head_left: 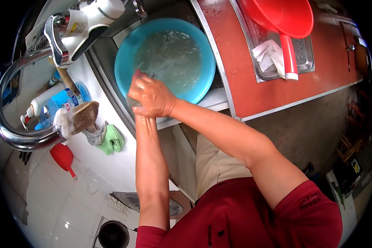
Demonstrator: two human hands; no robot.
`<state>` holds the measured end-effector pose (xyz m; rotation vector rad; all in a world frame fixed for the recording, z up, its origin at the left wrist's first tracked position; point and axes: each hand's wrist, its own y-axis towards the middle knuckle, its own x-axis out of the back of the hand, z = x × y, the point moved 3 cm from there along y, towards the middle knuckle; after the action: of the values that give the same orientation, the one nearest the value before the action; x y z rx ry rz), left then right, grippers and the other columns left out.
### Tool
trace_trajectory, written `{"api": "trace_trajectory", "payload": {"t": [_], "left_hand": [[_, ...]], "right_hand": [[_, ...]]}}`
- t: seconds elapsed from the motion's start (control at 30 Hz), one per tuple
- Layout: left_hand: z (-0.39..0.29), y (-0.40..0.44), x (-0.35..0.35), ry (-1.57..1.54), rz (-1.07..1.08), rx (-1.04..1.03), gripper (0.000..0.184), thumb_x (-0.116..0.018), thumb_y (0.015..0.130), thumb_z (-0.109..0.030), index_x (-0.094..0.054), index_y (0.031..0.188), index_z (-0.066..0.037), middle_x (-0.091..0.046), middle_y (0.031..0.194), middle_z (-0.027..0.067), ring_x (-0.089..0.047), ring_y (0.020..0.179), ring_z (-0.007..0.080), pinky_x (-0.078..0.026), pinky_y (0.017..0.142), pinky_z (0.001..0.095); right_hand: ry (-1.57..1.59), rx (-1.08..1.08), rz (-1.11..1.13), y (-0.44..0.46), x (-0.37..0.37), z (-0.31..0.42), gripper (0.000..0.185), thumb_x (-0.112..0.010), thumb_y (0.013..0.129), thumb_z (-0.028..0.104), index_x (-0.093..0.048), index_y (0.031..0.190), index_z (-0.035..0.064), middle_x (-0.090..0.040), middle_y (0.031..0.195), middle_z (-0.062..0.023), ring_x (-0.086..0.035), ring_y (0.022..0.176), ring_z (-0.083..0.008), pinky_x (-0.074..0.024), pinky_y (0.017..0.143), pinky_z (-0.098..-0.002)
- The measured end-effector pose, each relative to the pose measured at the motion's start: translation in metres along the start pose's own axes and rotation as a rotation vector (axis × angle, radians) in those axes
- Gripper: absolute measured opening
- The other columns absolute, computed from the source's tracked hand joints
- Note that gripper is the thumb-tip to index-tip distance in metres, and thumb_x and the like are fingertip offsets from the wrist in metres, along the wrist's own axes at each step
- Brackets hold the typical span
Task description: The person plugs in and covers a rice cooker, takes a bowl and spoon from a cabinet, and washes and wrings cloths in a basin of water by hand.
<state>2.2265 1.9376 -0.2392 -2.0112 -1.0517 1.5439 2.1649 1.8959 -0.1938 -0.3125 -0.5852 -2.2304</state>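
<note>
My two hands are clasped together over the near left rim of a turquoise plastic basin (206, 70) that holds cloudy water. On top, my right hand (157, 97) is closed, with its fingers curled over my left hand. Most of my left hand (139, 108) is hidden beneath it and appears closed too. A small reddish bit (136, 74) pokes out beyond the fingers, and something greyish and wet shows at their left side. What they grip cannot be made out. Both hands and wrists look wet.
A white faucet (80, 29) with a curved chrome pipe (16, 142) stands left. Near it are bottles (64, 101) and a green cloth (111, 139). Right, a red ladle (289, 53) and white cloth (269, 54) lie over a metal tray (308, 58). A smaller red scoop (62, 157) is at lower left.
</note>
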Motion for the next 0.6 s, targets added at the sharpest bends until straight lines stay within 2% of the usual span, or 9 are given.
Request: {"api": "trace_trajectory", "payload": {"t": [0.07,0.13,0.27,0.33,0.37,0.4,0.47,0.5,0.6], "left_hand": [[0.001,0.003,0.000,0.033,-0.084,-0.007,0.033,-0.052,0.093,-0.039,-0.058,0.108,-0.010,-0.062,0.098,0.0069,-0.060,0.085,0.0240,-0.051,0.068,0.0390],[0.006,0.003,0.002,0.070,-0.192,-0.005,0.032,-0.052,0.093,-0.038,-0.058,0.108,-0.011,-0.062,0.098,0.0069,-0.060,0.085,0.0242,-0.051,0.068,0.0391],[0.011,0.015,0.012,0.125,-0.297,-0.087,0.027,-0.051,0.093,-0.030,-0.058,0.108,-0.009,-0.062,0.099,0.0064,-0.062,0.091,0.0256,-0.052,0.070,0.0413],[0.013,0.016,0.021,0.584,-0.306,-0.204,0.031,-0.051,0.094,-0.033,-0.059,0.108,-0.006,-0.063,0.099,0.0078,-0.062,0.091,0.0228,-0.051,0.076,0.0388],[0.021,0.019,0.026,0.542,-0.316,-0.252,0.044,-0.051,0.094,-0.039,-0.051,0.122,-0.004,-0.058,0.114,0.0136,-0.058,0.099,0.0278,-0.049,0.081,0.0416],[0.019,0.014,0.027,0.537,-0.318,-0.258,0.044,-0.051,0.094,-0.039,-0.051,0.122,-0.004,-0.058,0.114,0.0136,-0.058,0.099,0.0278,-0.049,0.081,0.0416],[0.022,0.001,0.036,0.575,-0.534,-0.087,0.060,-0.052,0.094,-0.044,-0.037,0.136,-0.003,-0.044,0.133,0.0204,-0.051,0.115,0.0384,-0.047,0.088,0.0519],[0.023,0.002,0.033,0.573,-0.529,-0.089,0.060,-0.052,0.094,-0.044,-0.037,0.136,-0.003,-0.044,0.133,0.0204,-0.051,0.115,0.0384,-0.047,0.088,0.0519],[0.038,-0.005,0.033,0.270,-0.521,0.258,0.070,-0.052,0.092,-0.048,-0.030,0.140,-0.002,-0.034,0.141,0.0260,-0.036,0.129,0.0456,-0.034,0.103,0.0576]], "right_hand": [[0.013,-0.031,0.003,0.010,-0.001,-0.012,0.030,-0.064,0.070,0.031,-0.057,0.091,0.0103,-0.055,0.087,-0.0122,-0.057,0.084,-0.0334,-0.0497,0.070,-0.0441],[0.035,-0.265,-0.014,0.015,0.002,-0.032,0.032,-0.062,0.073,0.030,-0.055,0.096,0.0088,-0.061,0.089,-0.0160,-0.061,0.079,-0.0370,-0.0504,0.067,-0.0462],[-0.008,-0.467,0.032,0.021,0.000,-0.071,0.033,-0.058,0.080,0.030,-0.053,0.102,0.0063,-0.063,0.098,-0.0202,-0.061,0.087,-0.0410,-0.0502,0.074,-0.0486],[-0.038,-0.471,0.132,0.022,0.011,-0.098,0.032,-0.058,0.082,0.028,-0.053,0.105,0.0062,-0.062,0.102,-0.0208,-0.060,0.092,-0.0408,-0.0498,0.077,-0.0474],[-0.074,-0.462,0.227,0.022,0.015,-0.109,0.032,-0.057,0.083,0.026,-0.053,0.108,0.0060,-0.060,0.105,-0.0215,-0.059,0.096,-0.0405,-0.0493,0.081,-0.0462],[-0.074,-0.456,0.232,0.019,0.020,-0.117,0.032,-0.057,0.083,0.026,-0.053,0.108,0.0060,-0.060,0.105,-0.0215,-0.059,0.096,-0.0405,-0.0493,0.081,-0.0462],[-0.350,-0.538,0.222,0.009,0.033,-0.135,0.037,-0.057,0.084,0.020,-0.051,0.118,0.0073,-0.055,0.113,-0.0218,-0.054,0.107,-0.0400,-0.0469,0.087,-0.0468],[-0.354,-0.535,0.220,0.004,0.032,-0.143,0.037,-0.057,0.084,0.020,-0.051,0.118,0.0073,-0.055,0.113,-0.0218,-0.054,0.107,-0.0400,-0.0469,0.087,-0.0468],[-0.571,-0.623,0.397,-0.012,0.023,-0.138,0.043,-0.061,0.081,0.023,-0.055,0.122,0.0134,-0.050,0.123,-0.0178,-0.048,0.115,-0.0392,-0.0436,0.094,-0.0489]]}}
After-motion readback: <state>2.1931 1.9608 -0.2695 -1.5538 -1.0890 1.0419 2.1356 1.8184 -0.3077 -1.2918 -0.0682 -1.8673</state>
